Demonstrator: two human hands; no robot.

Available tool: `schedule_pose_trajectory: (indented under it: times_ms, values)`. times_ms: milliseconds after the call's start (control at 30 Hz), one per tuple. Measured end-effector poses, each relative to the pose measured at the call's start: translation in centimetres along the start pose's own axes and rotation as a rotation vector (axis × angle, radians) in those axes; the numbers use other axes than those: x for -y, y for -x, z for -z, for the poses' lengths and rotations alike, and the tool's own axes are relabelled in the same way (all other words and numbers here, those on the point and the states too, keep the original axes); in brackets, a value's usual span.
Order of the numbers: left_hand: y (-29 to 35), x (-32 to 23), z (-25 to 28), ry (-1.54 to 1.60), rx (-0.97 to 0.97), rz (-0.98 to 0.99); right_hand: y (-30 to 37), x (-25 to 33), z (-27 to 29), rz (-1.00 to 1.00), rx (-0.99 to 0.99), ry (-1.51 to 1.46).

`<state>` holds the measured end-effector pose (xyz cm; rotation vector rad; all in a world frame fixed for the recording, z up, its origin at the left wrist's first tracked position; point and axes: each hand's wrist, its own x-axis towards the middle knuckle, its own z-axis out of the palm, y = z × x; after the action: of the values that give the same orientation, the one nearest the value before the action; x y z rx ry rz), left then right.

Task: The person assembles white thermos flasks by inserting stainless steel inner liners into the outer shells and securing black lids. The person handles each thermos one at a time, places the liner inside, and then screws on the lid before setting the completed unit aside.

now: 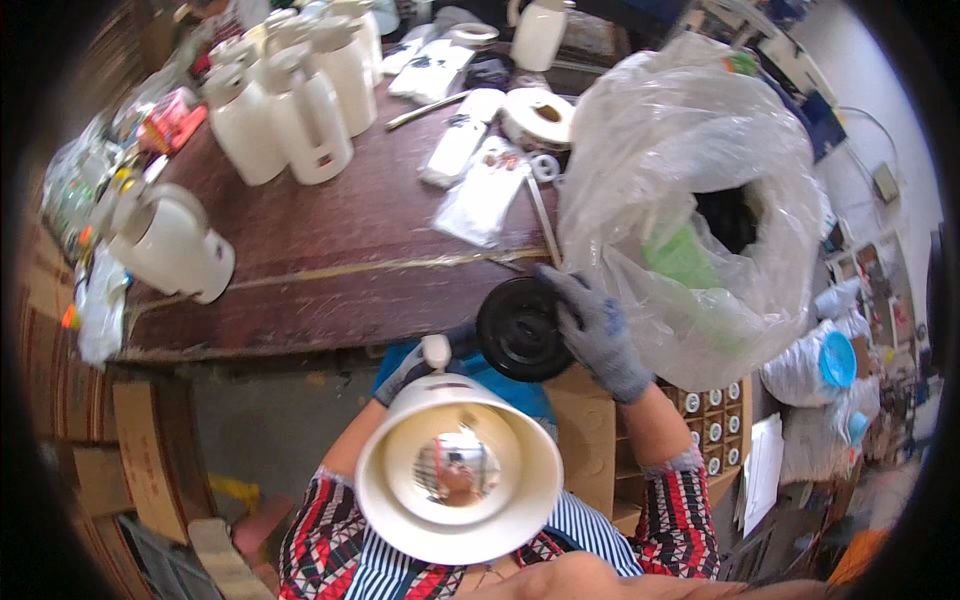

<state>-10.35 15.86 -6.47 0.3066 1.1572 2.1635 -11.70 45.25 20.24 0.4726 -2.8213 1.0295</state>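
In hand: one left gloved hand (403, 374), one right gloved hand (605, 335), one open cream jug (385, 470), one black round part (525, 325). On the table: at least four clustered pale jugs (318, 130), overlap prevents an exact tally; one lone jug (180, 245) at left, one rear jug (540, 38), one large clear bag (650, 140). Lower right: one divided carton (585, 440), at least six round white tops (715, 432) showing, some cells hidden.

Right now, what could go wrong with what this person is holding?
The black disc, gripped near its edge by the right hand, might slip. The white jug in the left hand is open at the end facing the camera, so dust or grit might get onto its shiny inside.
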Motion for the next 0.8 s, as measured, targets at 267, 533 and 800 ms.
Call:
schedule_pose_trajectory:
  times_ms: [267, 533, 800]
  values:
    - [2.1, -2.3, -0.6, -0.139, -0.185, -0.049, -1.9, 1.4, -9.7, 0.818, 0.390, 0.253]
    - [2.6, -1.0, 0.8, -0.053, -0.146, -0.154, -2.9, 7.4, -11.7, 0.155, 0.683, 0.774]
    - [2.9, -2.9, -0.1, -0.078, -0.069, -0.223, -2.6, 8.0, -12.9, 0.114, 0.855, 0.904]
